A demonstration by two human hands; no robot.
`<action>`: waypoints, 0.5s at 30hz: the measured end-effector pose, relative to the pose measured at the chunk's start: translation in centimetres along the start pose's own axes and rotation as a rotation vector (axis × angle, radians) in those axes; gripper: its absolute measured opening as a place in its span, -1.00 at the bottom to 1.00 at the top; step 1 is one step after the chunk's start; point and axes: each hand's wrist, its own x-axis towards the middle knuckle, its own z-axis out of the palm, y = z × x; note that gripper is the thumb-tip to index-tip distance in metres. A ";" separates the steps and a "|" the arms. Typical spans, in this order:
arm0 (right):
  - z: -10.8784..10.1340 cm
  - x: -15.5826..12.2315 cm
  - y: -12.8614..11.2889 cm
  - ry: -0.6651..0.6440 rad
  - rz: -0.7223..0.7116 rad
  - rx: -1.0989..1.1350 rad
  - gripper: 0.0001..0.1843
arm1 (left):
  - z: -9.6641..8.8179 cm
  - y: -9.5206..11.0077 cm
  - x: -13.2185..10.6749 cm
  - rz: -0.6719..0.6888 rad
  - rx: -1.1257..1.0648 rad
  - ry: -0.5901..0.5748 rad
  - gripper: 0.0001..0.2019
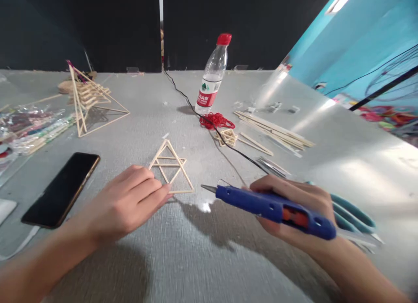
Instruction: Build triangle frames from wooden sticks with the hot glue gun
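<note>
Bare forearms reach from the lower corners of the view across a grey table set with craft supplies. The right hand is wrapped around a blue glue gun, aimed leftward; the left hand has its fingers closed on the near-left corner of a triangular stick frame, at mid-table between the two hands. Whether that frame rests flat or is slightly raised cannot be told.

Behind, a red-capped plastic bottle stands beside the glue gun's apparent lead, a black cord. Any sharp pull on the gun could tighten the cord and nudge the bottle, likely top-heavy if knocked. A dark phone lies left of the left hand, where stray glue would be unwelcome.

The frame itself looks frail: too firm a pinch, or a bump from the gun, could skew the thin sticks or crack a joint. Close to the cord sit a tangle of red string and a small stick cluster, both liable to be dragged along. Smallest and perhaps riskiest is the metal nozzle, apart from the frame but pointed toward the left fingertips; if hot, one slip could burn.
</note>
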 end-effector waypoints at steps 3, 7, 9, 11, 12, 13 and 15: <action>-0.1 0.3 -0.3 -0.052 -0.045 0.004 -0.89 | 0.0 0.3 0.3 0.065 0.052 -0.009 -0.85; 0.2 0.4 -1.2 -0.144 -0.027 -0.099 -0.90 | 0.3 0.5 0.4 0.120 0.023 -0.027 -0.75; 0.6 0.4 -1.7 -0.137 -0.002 -0.156 -0.89 | 0.4 0.5 0.2 0.131 0.019 -0.023 -0.70; 1.1 0.3 -2.2 -0.116 0.025 -0.193 -0.87 | 0.5 0.5 -0.2 0.116 -0.025 -0.024 -0.73; 1.2 0.3 -2.5 -0.118 0.043 -0.202 -0.86 | 0.6 0.6 -0.4 0.088 -0.072 -0.031 -0.75; 1.3 0.2 -2.9 -0.136 0.063 -0.202 -0.85 | 0.7 0.8 -0.6 0.055 -0.129 -0.041 -0.76; 1.4 0.1 -3.7 -0.200 0.120 -0.200 -0.85 | 1.3 1.4 -0.9 -0.026 -0.234 -0.047 -0.77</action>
